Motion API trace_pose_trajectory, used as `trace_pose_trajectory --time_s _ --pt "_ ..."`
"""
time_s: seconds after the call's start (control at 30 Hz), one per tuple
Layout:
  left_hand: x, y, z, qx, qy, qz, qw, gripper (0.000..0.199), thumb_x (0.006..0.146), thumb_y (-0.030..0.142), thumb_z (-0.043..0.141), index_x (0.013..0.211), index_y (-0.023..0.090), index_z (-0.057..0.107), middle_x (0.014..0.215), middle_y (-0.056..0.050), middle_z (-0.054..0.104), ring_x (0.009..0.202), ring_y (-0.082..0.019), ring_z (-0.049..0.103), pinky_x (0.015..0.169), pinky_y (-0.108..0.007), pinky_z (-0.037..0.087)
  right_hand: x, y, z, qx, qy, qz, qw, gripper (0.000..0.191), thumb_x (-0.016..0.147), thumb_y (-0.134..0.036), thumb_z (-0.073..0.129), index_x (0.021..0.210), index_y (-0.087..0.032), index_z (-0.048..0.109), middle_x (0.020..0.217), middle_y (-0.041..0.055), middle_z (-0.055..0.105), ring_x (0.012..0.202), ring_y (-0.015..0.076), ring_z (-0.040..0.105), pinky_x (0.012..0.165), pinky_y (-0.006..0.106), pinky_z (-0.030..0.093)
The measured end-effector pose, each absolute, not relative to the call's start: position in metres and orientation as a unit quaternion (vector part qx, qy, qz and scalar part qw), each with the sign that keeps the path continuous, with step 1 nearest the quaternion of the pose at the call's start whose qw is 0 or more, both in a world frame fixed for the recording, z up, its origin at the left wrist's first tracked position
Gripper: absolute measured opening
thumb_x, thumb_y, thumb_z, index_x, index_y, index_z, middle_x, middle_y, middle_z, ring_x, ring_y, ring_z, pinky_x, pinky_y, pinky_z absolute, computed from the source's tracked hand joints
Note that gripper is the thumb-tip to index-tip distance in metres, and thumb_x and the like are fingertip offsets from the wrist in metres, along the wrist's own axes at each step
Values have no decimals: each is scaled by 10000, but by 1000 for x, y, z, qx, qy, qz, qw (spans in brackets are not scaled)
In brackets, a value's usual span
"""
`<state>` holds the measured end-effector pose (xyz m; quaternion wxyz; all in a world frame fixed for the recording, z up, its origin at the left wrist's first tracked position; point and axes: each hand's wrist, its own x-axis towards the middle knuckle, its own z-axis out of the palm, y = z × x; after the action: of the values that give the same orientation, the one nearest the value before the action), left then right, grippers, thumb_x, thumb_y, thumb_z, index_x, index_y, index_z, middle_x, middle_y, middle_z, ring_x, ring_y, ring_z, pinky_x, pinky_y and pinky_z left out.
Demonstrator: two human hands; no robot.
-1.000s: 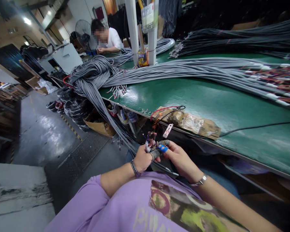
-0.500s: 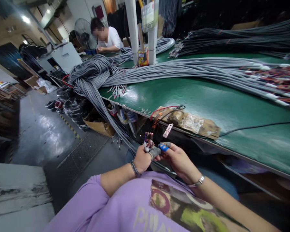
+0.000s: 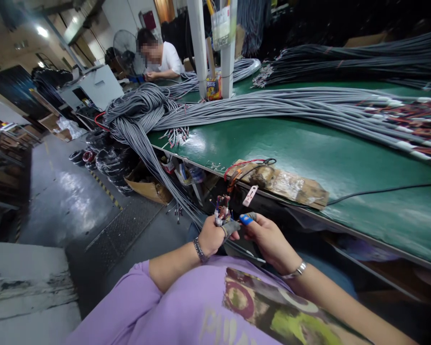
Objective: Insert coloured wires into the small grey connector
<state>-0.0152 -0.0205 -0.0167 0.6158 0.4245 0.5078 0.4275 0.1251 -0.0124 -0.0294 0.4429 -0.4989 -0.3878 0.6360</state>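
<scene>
My left hand is closed around a bunch of grey cables, whose stripped ends with thin coloured wires stick up above the fist. A grey finger cover is on its thumb. Just to the right, my right hand is pinched, with blue tape on the thumb and a grey cover on a finger. Whatever lies between its fingertips is too small to make out. The two hands are close together in front of the table edge. More grey cables hang from the table down toward my left hand.
The green table carries long grey cables and dark cables. A taped cardboard piece with red and black leads lies at its near edge, beside a pink tag. Across the table sits a person in white.
My right hand has moved slightly right, leaving a small gap to my left hand. My left hand keeps its hold on the cables. The view has shifted a little.
</scene>
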Motion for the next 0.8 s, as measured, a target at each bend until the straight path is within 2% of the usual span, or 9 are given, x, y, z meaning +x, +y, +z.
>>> trace_pose_trajectory --time_s 0.2,0.4,0.63,0.8 --pt "-15 -18 -17 403 512 455 607 453 637 544 727 516 129 593 485 -29 556 472 -98 473 520 -242 388 127 -14 -27 -478 -382 628 480 407 631 -553 759 665 -192 574 555 -39 468 511 98 400 517 256 413" --pt "-16 -20 -18 430 504 447 601 466 666 550 701 494 130 595 492 -32 553 498 -102 473 553 -248 401 131 -15 -27 -458 -377 675 438 443 637 -577 742 799 -185 615 610 -23 514 541 111 461 533 263 430" --pt "-14 -20 -18 449 488 369 651 412 566 496 796 623 129 618 482 -3 559 482 -111 498 535 -246 410 134 -13 -29 -438 -508 622 404 326 733 -517 687 736 -205 592 583 7 612 574 159 540 602 299 444" --pt "-16 -19 -22 455 480 419 622 443 650 530 736 528 127 598 499 -26 568 497 -107 498 548 -247 418 135 -10 -33 -485 -498 569 439 350 696 -531 706 739 -192 633 651 12 611 573 139 486 557 281 411"
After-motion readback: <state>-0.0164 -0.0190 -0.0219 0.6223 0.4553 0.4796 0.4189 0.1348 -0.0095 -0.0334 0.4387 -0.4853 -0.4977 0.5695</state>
